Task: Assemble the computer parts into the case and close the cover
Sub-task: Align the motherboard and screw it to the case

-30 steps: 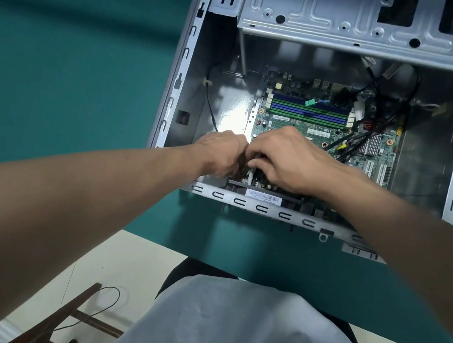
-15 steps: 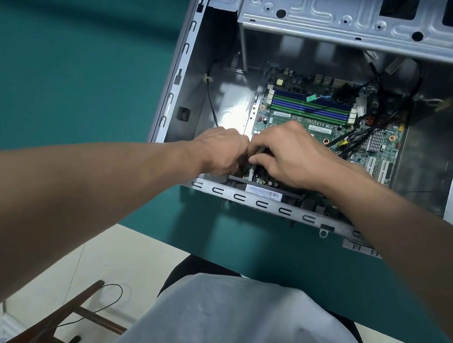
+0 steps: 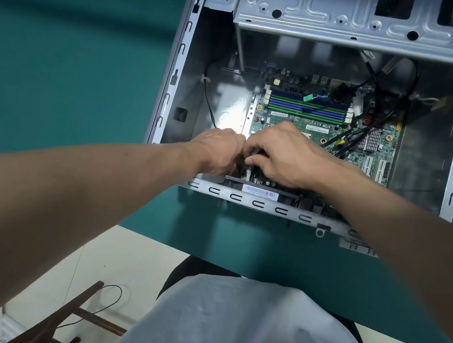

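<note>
Clamped round a thin dark part (image 3: pixel 254 154) with the grip of the right hand (image 3: pixel 282 155), knuckles up, forearm reaching in from near right. Butted against it with the left hand (image 3: pixel 218 151), fingers tucked under; cannot tell its grip. Found at the near-left corner of the motherboard (image 3: pixel 292 120), inside the open case (image 3: pixel 181 59) on the desk (image 3: pixel 61 63).

Case (image 3: pixel 182 59) grey sheet metal, matt. Drive cage (image 3: pixel 355 18), top of frame, bare stamped metal, slight sheen. Motherboard (image 3: pixel 289 119) green, semi-gloss. Worktop (image 3: pixel 63 49) teal, smooth, matt. Label (image 3: pixel 260 192) white paper. Shirt (image 3: pixel 241 331) grey cloth – slats (image 3: pixel 81 299), lower left, brown wood.
</note>
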A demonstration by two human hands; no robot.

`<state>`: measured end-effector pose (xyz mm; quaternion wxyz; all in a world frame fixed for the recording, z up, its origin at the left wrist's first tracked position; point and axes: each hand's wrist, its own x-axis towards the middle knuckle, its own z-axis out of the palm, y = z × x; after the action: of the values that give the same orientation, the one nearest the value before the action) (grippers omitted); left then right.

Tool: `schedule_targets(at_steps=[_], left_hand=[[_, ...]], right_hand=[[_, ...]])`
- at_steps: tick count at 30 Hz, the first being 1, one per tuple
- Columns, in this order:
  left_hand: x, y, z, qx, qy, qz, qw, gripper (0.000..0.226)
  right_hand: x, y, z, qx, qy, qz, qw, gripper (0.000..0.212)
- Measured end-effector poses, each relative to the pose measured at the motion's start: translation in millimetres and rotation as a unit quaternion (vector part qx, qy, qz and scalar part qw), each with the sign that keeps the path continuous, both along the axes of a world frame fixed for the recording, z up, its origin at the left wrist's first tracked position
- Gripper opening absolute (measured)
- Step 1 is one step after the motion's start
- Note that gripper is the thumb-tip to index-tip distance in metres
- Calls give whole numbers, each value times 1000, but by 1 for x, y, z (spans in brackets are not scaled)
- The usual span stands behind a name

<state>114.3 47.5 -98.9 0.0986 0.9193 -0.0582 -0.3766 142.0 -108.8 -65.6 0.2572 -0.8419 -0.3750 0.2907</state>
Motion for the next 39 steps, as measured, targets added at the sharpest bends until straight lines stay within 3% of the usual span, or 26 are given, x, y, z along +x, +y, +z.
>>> schedule_targets(at_steps=[7, 10, 14, 27, 34, 39], left_hand=[[1, 0, -1, -3, 4, 8, 1000, 7], [2, 1, 0, -2, 2, 1, 1000, 22], [2, 0, 3, 8, -19, -68, 997, 5], [2, 3, 5, 4, -32, -103, 994, 14], [-1, 3, 2, 6, -20, -62, 998, 35], [-1, 3, -2, -2, -11, 23, 1000, 35]], right_hand=[[3, -3, -3, -8, -9, -10, 1000, 13], [3, -4, -2, -5, -14, -9, 1000, 13], [1, -3, -1, -4, -25, -2, 1000, 13], [-3, -2, -2, -9, -33, 8, 999, 15], [-4, -3, -5, -5, -5, -12, 1000, 14], [-4, -1, -5, -7, 3, -8, 1000, 14]])
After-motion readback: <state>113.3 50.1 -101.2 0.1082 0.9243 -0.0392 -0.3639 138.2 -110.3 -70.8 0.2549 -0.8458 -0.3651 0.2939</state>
